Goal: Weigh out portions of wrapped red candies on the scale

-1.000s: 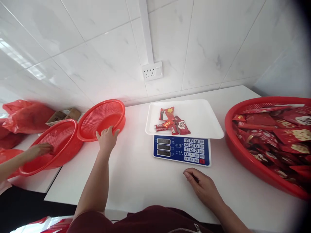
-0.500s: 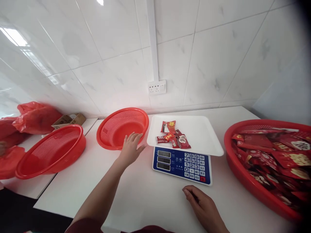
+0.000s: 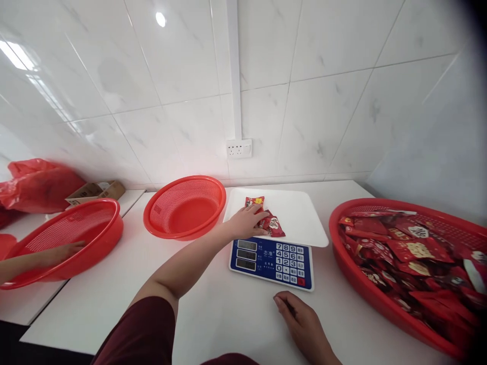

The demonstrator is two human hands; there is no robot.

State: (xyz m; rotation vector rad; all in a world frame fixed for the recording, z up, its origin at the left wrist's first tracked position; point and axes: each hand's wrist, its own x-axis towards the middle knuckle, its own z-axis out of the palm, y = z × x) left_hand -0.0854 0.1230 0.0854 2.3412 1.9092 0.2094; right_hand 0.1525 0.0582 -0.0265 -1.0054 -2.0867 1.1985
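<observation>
My left hand (image 3: 248, 222) reaches over the white weighing tray (image 3: 300, 213), its fingers spread and lying on several small red snack packets (image 3: 274, 224). Part of the pile is hidden under the palm, and one packet with yellow print (image 3: 254, 200) shows behind the fingers. Below the tray is the blue keypad and display panel of the digital scale (image 3: 270, 261). My right hand (image 3: 302, 322) rests on the white table in front of that panel, fingers curled closed, with nothing visible in them.
To the right stands a large red basket (image 3: 365, 289) full of red packets. An empty red basket (image 3: 190, 235) sits left of the scale. Further left, a co-worker's hand (image 3: 63, 252) is over another red basket (image 3: 102, 248). Behind it are a cardboard box (image 3: 112, 190) and red bags (image 3: 45, 185).
My left hand has moved right, from beside the middle basket onto the packets on the tray. A co-worker's hand has come in over the left basket. My right hand stays curled on the table.
</observation>
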